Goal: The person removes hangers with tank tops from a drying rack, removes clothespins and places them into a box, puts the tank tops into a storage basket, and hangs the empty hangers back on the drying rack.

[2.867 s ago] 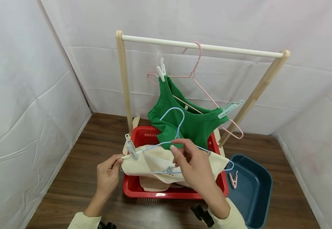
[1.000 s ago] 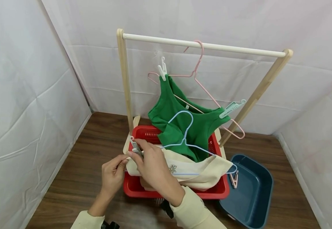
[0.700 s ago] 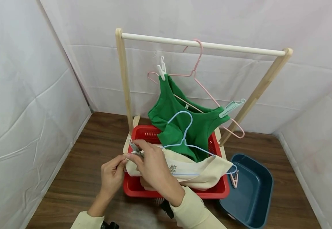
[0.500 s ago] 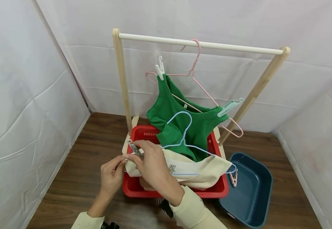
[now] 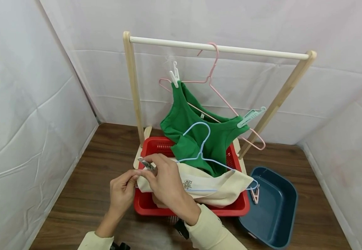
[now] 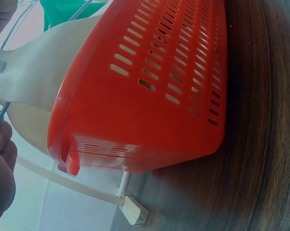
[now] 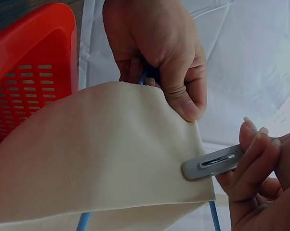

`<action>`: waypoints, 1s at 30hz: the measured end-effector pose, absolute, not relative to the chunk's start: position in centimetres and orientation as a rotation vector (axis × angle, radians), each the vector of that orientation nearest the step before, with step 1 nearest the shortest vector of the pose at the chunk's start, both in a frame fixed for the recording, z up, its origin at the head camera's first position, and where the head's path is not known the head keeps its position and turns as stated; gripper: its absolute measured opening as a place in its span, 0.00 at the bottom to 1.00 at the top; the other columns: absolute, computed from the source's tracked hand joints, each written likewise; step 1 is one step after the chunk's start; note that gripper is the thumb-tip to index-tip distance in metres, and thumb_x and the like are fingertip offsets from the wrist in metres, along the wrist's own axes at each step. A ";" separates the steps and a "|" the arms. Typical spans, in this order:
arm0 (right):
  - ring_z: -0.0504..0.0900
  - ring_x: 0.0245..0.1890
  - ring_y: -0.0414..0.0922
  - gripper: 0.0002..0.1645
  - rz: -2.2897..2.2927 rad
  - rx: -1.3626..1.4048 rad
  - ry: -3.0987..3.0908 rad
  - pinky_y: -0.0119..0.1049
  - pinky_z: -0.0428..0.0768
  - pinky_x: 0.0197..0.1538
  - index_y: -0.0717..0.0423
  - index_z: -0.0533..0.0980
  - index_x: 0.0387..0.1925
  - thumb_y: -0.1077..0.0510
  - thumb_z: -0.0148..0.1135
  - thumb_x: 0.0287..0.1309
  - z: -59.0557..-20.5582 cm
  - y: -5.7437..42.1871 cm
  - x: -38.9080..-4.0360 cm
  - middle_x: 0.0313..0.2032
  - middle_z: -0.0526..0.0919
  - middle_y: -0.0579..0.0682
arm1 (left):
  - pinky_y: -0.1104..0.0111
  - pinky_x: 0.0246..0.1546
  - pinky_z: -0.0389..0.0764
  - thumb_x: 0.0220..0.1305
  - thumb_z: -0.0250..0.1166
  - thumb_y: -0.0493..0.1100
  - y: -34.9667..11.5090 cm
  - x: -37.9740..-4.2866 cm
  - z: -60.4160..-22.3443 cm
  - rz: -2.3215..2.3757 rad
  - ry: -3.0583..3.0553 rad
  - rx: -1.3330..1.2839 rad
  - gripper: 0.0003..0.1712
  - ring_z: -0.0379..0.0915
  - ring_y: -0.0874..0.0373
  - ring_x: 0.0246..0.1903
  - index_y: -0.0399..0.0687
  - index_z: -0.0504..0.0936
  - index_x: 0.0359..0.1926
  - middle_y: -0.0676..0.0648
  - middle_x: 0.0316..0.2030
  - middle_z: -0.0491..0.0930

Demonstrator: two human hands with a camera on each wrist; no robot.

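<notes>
Cream-coloured soft cloth garment w/ dark printed mark (image 5: 199, 177): on a light-blue wire hanger (image 5: 201, 154), held over the front of a red slotted plastic basket (image 5: 149, 210); can't tell if it bears on the rim. Slim grey plastic peg w/ metal spring (image 7: 212, 166) has its nose on the cloth edge nr the L corner. R hand (image 5: 168, 180): thumb & fingers pinch the peg's tail end, prob. to work its grip there. L hand (image 5: 123, 189): thumb & fingers pinch the cloth corner just beside, w/ blue wire running into the grip (likely b/c loose cloth would slide along the wire).

Behind: green sleeveless fabric top (image 5: 215, 139) on a pink wire hanger (image 5: 210, 78), hooked over the white rail (image 5: 262, 52) of a wooden-post rack; a white plastic peg (image 5: 174, 77) & pale mint plastic peg (image 5: 251, 118) sit at its shoulders, prob. to stop slipping. To the right, a dark-blue plastic tub (image 5: 271, 208) w/ a small pink peg (image 5: 255, 196) in it, presumably kept within reach.

Vs approx. 3 s ago: R hand has gone from mid-hanger to the grey peg, which now leans lower; blue hook sits a bit further right. Green top's unchanged.
</notes>
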State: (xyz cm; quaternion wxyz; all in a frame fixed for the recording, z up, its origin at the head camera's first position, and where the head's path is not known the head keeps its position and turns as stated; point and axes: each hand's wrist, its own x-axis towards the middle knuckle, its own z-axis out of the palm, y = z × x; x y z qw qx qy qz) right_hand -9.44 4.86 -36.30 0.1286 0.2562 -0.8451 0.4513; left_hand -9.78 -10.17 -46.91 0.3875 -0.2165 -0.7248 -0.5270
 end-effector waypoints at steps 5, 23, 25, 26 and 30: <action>0.71 0.21 0.36 0.16 1.338 0.756 -2.403 0.23 0.74 0.25 0.57 0.79 0.41 0.58 0.72 0.50 -36.3 4.8 -9.4 0.36 0.81 0.49 | 0.77 0.15 0.64 0.64 0.59 0.42 -10.2 -9.7 -46.8 -1.341 -1.843 -0.552 0.13 0.61 0.65 0.14 0.36 0.81 0.28 0.50 0.15 0.68; 0.68 0.18 0.36 0.18 1.349 0.767 -2.289 0.24 0.72 0.23 0.59 0.77 0.42 0.57 0.72 0.50 -35.6 5.0 -9.3 0.35 0.80 0.49 | 0.78 0.15 0.62 0.65 0.59 0.44 -10.2 -9.7 -46.8 -1.339 -1.826 -0.567 0.15 0.60 0.65 0.14 0.35 0.81 0.29 0.50 0.15 0.67; 0.68 0.18 0.37 0.19 1.360 0.755 -2.287 0.24 0.72 0.23 0.59 0.77 0.43 0.57 0.73 0.50 -35.4 5.1 -9.2 0.34 0.80 0.49 | 0.78 0.15 0.63 0.65 0.59 0.43 -10.2 -9.7 -46.8 -1.343 -1.823 -0.564 0.15 0.60 0.65 0.14 0.34 0.82 0.30 0.50 0.15 0.68; 0.68 0.18 0.37 0.19 1.364 0.753 -2.284 0.24 0.72 0.23 0.59 0.77 0.43 0.57 0.72 0.50 -35.4 5.2 -9.2 0.34 0.79 0.49 | 0.78 0.15 0.63 0.64 0.59 0.43 -10.2 -9.7 -46.9 -1.344 -1.823 -0.562 0.14 0.60 0.65 0.14 0.34 0.82 0.30 0.50 0.15 0.68; 0.67 0.18 0.36 0.19 1.361 0.753 -2.262 0.24 0.71 0.22 0.58 0.77 0.43 0.56 0.72 0.50 -35.3 5.6 -9.2 0.35 0.79 0.48 | 0.77 0.15 0.63 0.64 0.60 0.42 -10.2 -9.6 -47.0 -1.347 -1.828 -0.556 0.13 0.61 0.64 0.14 0.35 0.82 0.31 0.50 0.15 0.68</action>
